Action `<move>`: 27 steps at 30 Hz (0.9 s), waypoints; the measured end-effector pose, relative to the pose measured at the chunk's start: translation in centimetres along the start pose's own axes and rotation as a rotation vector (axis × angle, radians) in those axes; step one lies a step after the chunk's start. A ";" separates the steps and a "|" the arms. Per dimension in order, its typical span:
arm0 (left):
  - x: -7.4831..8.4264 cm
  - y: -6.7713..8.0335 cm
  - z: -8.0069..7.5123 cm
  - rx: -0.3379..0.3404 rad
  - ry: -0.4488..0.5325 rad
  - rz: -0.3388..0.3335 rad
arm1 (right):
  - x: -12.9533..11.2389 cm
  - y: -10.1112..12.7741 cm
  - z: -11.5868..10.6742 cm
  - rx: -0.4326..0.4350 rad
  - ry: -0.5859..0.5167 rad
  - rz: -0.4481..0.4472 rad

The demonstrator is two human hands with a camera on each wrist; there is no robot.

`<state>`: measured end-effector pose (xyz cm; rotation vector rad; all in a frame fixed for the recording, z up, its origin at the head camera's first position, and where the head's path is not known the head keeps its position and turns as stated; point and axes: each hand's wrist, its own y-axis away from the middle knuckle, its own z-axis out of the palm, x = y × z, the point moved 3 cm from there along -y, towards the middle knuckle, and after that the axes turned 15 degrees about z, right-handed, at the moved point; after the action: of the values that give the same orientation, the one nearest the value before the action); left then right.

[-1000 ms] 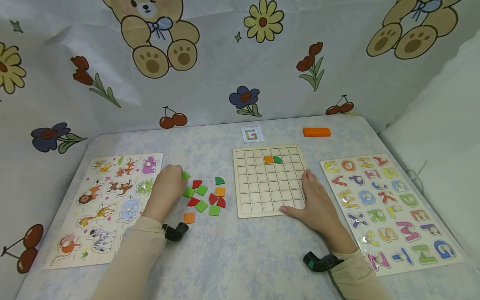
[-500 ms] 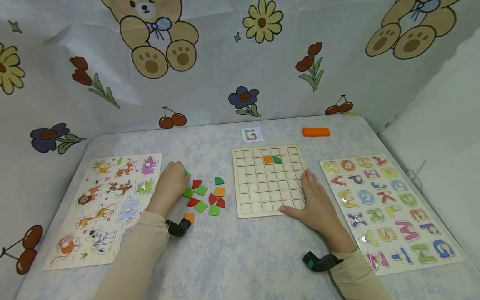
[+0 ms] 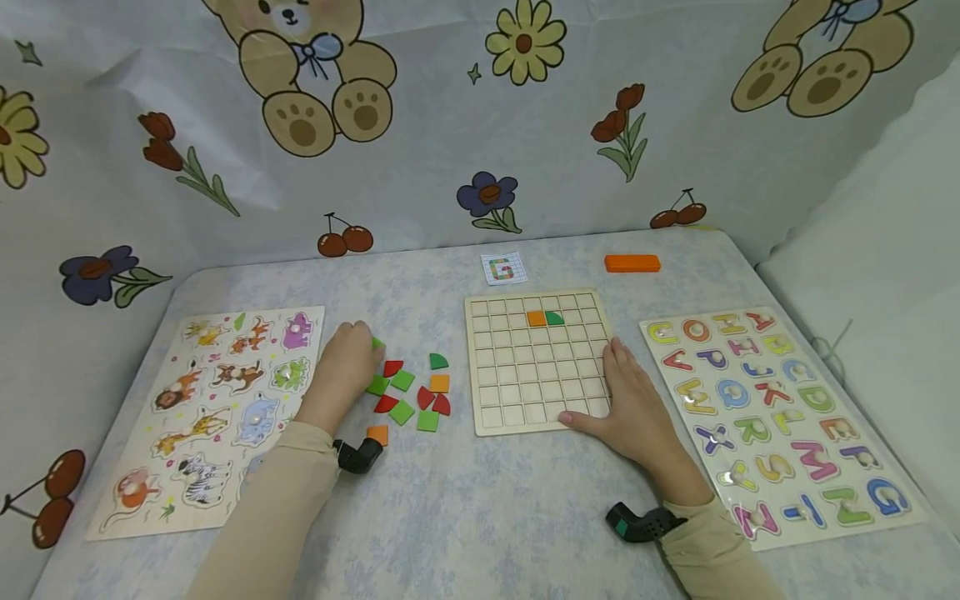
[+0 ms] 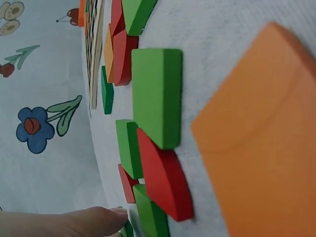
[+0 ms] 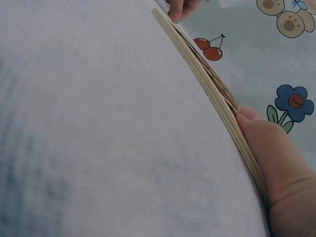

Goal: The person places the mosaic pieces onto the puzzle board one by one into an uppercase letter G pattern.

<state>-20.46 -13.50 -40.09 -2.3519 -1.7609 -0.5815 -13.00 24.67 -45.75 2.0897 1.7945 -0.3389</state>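
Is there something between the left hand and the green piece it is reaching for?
Nothing visible. The left hand already covers most of the green piece at the far edge of the loose pile; only its corner shows past the fingers, so the grip itself is hidden.

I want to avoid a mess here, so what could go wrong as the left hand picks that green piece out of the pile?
1. The left hand reaches a green piece at the pile's far edge; red and green pieces lie packed close, so fingers may knock neighbours.
2. The right hand only rests on the grid board near its right edge; a nudge could slide the board and unseat the orange square.
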 end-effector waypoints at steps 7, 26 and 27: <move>1.7 -0.5 0.1 0.044 0.028 0.062 | 0.1 0.0 -0.2 -0.003 -0.002 0.004; 11.6 -6.5 3.7 -0.058 0.025 0.347 | 0.0 0.0 0.0 -0.010 -0.005 0.008; 11.9 -6.8 4.0 -0.065 0.018 0.360 | 0.0 0.0 0.0 -0.010 -0.005 0.006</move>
<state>-23.16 0.50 -39.85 -2.6092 -1.2792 -0.6059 -12.99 24.69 -45.81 2.0857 1.7830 -0.3322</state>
